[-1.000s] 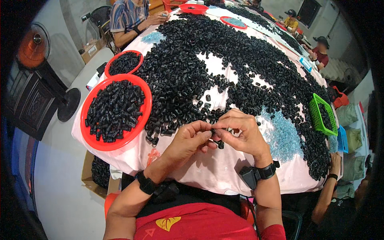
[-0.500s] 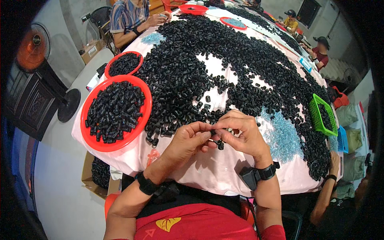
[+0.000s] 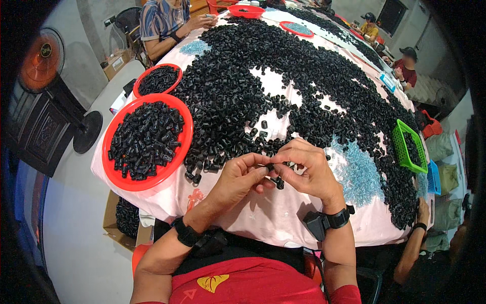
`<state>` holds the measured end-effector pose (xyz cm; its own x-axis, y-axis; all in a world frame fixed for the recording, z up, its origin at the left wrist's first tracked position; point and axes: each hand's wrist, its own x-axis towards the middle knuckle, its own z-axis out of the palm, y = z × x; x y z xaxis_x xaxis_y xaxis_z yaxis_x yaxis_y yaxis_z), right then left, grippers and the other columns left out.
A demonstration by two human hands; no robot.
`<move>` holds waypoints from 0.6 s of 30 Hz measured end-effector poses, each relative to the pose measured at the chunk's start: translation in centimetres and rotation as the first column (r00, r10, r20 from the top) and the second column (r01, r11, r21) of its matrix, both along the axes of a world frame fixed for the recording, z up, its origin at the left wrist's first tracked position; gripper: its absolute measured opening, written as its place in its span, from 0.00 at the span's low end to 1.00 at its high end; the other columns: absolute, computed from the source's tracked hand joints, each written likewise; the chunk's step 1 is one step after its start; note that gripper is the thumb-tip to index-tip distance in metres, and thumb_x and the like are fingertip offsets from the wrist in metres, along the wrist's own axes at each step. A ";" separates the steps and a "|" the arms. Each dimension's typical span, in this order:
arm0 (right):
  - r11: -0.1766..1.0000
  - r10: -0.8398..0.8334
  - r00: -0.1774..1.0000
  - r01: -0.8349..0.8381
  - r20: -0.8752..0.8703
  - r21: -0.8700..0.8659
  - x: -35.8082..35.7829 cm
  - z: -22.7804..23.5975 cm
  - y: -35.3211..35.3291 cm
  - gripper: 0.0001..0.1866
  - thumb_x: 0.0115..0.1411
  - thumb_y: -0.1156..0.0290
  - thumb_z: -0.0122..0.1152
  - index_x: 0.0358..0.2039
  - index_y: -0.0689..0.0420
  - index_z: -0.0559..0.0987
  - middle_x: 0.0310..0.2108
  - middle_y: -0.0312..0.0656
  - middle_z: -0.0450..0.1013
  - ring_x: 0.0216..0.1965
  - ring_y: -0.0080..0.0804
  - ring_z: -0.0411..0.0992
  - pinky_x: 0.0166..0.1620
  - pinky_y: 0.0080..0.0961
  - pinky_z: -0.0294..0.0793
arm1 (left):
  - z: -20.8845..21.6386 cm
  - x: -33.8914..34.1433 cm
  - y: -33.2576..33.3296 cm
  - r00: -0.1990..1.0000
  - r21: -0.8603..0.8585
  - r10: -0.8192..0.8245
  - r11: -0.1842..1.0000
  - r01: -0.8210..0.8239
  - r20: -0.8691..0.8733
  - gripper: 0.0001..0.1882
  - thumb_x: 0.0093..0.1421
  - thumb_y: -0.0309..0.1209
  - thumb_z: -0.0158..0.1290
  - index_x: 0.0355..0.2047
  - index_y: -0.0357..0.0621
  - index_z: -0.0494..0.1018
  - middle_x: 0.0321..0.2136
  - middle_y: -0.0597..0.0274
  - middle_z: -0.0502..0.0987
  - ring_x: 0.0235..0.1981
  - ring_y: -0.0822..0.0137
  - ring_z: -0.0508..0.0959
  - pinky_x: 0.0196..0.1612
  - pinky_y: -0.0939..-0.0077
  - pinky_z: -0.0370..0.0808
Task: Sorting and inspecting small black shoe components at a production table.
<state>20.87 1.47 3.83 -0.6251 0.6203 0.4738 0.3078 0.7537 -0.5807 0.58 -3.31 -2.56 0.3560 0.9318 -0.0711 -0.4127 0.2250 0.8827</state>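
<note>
My left hand [image 3: 244,175] and my right hand [image 3: 304,169] meet above the near edge of the table, fingertips pinched together. Between them is a small black plastic part [image 3: 278,182], mostly hidden by the fingers; its lower end shows beneath the right thumb. Just beyond my hands spreads a large heap of small black cylindrical plastic parts [image 3: 223,101]. A pile of small clear bluish pieces [image 3: 357,175] lies right of my right hand. To the left, a round red tray [image 3: 189,129] holds many black cylindrical parts.
A smaller red tray [image 3: 179,76] with thin black pieces sits behind the big one. At right are a green basket [image 3: 400,147] and a blue basket [image 3: 433,177]. A co-worker's arm [image 3: 417,233] reaches in nearby. Other people sit farther along the table. A fan [image 3: 45,66] stands left.
My hands stay almost in place, still pinched around the small part. At the far right, a co-worker's hands have shifted slightly.
</note>
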 end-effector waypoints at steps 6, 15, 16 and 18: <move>1.000 -0.001 1.000 0.001 -0.011 -0.002 0.1 -0.1 0.0 0.10 0.52 0.77 0.67 0.37 0.58 0.84 0.32 0.42 0.79 0.34 0.38 0.77 0.38 0.31 0.77 | 0.0 -0.2 -0.1 0.997 -0.030 -0.007 1.000 0.010 0.073 0.14 0.70 0.27 0.53 0.54 0.37 0.71 0.43 0.58 0.82 0.37 0.73 0.82 0.36 0.86 0.78; 1.000 0.012 1.000 -0.012 -0.018 0.016 0.3 -0.2 0.2 0.10 0.53 0.77 0.65 0.37 0.59 0.86 0.33 0.43 0.79 0.35 0.38 0.77 0.38 0.31 0.77 | 0.5 -0.2 -0.2 0.992 -0.057 -0.030 0.998 0.038 0.126 0.14 0.70 0.28 0.53 0.54 0.37 0.71 0.43 0.57 0.82 0.36 0.74 0.81 0.36 0.86 0.76; 1.000 -0.002 1.000 0.002 -0.003 0.005 0.3 -0.3 0.2 0.10 0.53 0.77 0.65 0.37 0.59 0.86 0.33 0.43 0.79 0.35 0.39 0.77 0.38 0.31 0.77 | 0.5 -0.2 -0.1 0.996 -0.055 -0.037 0.998 0.041 0.079 0.14 0.70 0.28 0.53 0.53 0.37 0.71 0.43 0.57 0.82 0.36 0.74 0.81 0.35 0.85 0.77; 1.000 -0.018 1.000 0.018 -0.007 -0.004 0.2 -0.3 0.2 0.09 0.53 0.76 0.65 0.36 0.59 0.86 0.32 0.43 0.79 0.34 0.39 0.77 0.38 0.31 0.77 | 0.5 -0.1 -0.2 0.999 -0.053 -0.043 0.998 0.044 0.033 0.14 0.70 0.28 0.53 0.53 0.37 0.71 0.44 0.57 0.82 0.35 0.75 0.82 0.33 0.85 0.77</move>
